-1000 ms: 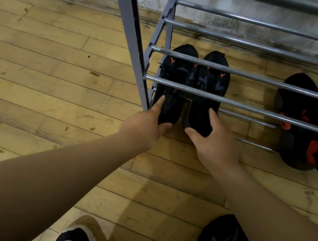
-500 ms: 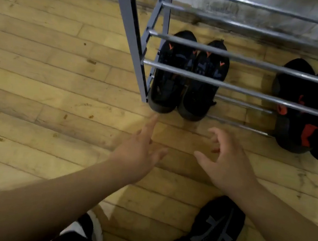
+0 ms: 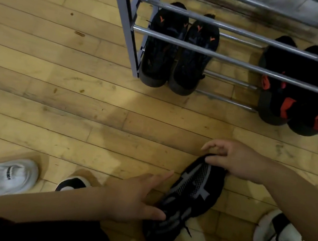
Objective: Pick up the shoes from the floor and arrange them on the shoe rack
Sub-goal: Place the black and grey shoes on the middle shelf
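**Floor and rack, both loaded**

The wooden floor [image 3: 58, 88] bears a metal shoe rack [image 3: 125, 26]. Its bottom rails hold a left pair [image 3: 157, 64] and a right pair [image 3: 271, 110] of black shoes. A black and grey shoe [image 3: 191, 196], a white shoe [image 3: 7, 175] and a black-and-white shoe [image 3: 280, 235] lie on the boards.

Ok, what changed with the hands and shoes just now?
Both hands left the black sneakers with orange marks on the grey metal rack and drew back. The right hand grips one end of the black-and-grey knit sneaker on the wooden floor; the left hand touches its side. That pair stayed on the rack.
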{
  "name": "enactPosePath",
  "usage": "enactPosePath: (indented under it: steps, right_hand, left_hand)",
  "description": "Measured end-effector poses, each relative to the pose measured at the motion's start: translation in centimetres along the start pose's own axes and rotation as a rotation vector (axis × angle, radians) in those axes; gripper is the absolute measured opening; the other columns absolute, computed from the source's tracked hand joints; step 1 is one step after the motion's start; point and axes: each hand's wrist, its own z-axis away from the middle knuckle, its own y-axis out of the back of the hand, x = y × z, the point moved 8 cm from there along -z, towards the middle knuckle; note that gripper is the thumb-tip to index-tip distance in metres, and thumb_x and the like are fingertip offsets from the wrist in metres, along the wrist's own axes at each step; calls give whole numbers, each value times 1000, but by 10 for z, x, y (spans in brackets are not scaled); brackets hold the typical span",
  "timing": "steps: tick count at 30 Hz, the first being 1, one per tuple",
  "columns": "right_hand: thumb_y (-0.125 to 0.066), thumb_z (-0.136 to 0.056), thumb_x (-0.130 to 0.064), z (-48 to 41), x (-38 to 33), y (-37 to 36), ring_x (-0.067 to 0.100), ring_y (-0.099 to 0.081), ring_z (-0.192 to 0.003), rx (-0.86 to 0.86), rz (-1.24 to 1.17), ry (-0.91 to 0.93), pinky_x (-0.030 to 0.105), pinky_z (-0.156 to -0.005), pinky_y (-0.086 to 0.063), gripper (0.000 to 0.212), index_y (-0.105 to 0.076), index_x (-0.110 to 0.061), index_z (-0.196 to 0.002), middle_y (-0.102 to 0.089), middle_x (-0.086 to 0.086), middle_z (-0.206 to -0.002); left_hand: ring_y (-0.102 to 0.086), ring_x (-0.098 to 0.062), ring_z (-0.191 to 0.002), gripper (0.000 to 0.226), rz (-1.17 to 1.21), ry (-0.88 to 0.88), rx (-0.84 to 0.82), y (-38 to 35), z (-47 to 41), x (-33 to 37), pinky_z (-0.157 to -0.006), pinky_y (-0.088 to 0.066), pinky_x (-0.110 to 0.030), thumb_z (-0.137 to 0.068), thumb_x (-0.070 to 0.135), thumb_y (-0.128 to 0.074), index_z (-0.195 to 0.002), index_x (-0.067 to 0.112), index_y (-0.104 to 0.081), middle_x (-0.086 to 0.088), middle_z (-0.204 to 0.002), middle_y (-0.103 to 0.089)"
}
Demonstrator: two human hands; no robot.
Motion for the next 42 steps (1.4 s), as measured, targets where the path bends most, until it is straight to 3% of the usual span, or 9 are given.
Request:
enactPosePath:
  steps: [7, 11, 16, 20, 24, 27, 30, 36, 42]
  right_hand:
    - [-64, -99, -23, 6, -56, 19, 11, -65, -82, 223, -604, 25, 24, -62, -52, 14, -76, -29, -103, -74, -4, -99]
    - [-62, -100, -15, 37, -88, 23, 20, -73, -99, 139, -547, 83, 34, -79, -61, 22, -73, -27, -115, -78, -1, -107]
    - [-65, -97, -8, 127, -112, 77, 16, -76, -92, 88, -265, 188, 24, -73, -58, 36, -67, -34, -121, -78, -7, -108]
    - [-67, -94, -4, 219, -98, 136, 12, -75, -80, 253, -244, 245, 18, -63, -56, 42, -64, -35, -123, -79, -4, -94]
    - [-68, -92, 2, 309, -28, 177, 21, -73, -84, 544, -504, 321, 32, -80, -63, 48, -65, -27, -130, -77, 10, -102]
    - [-68, -91, 3, 367, 59, 183, 22, -73, -84, 768, -785, 352, 27, -77, -61, 48, -67, -28, -128, -74, 15, -100]
    - [-66, -92, 3, 401, 155, 160, 20, -74, -84, 925, -1049, 305, 28, -80, -62, 43, -64, -22, -128, -76, 10, -97]
    - [-70, -92, -2, 409, 316, 92, 22, -74, -83, 1145, -1472, 137, 30, -77, -62, 26, -58, -11, -113, -67, 20, -106]
    - [-83, -83, -27, 334, 383, 36, 25, -71, -95, 920, -1123, -205, 46, -89, -60, 40, -63, -15, -115, -71, 12, -109]
  left_hand:
    - [-55, -6, -125, 114, -11, -3, 440, 85, 33, -1, -105, -53, -37, -69, 65, -83, -153, 66, -6, 21, -146, -44]
    - [-55, -4, -114, 104, -220, 17, 515, 125, 68, 8, -95, -48, -26, -72, 62, -83, -152, 67, -16, 23, -130, -48]
    - [-59, 8, -86, 93, -368, -36, 455, 160, 106, 96, -64, -49, -12, -75, 59, -82, -142, 75, -21, 25, -127, -49]
    - [-58, 18, -95, 99, -613, -115, 508, 171, 134, 228, -79, -48, -12, -61, 86, -65, -149, 69, -21, 24, -137, -51]
    - [-71, -34, -100, 81, -737, -199, 484, 130, 134, 355, -84, -60, -49, -71, 70, -75, -137, 77, -30, 5, -120, -74]
    - [-63, -18, -108, 77, -1020, -315, 555, 74, 121, 454, -90, -52, -36, -75, 69, -74, -144, 57, -42, 16, -125, -67]
    - [-69, -13, -87, 55, -1088, -363, 436, 0, 84, 516, -80, -59, -37, -79, 64, -75, -128, 45, -57, 14, -99, -73]
    - [-64, -20, -96, 60, -1209, -330, 270, -118, -15, 545, -82, -58, -42, -81, 72, -69, -128, 35, -59, 8, -108, -66]
    - [-62, -20, -95, 58, -1114, -226, 304, -111, -35, 527, -86, -58, -41, -79, 69, -72, -124, 36, -59, 10, -101, -63]
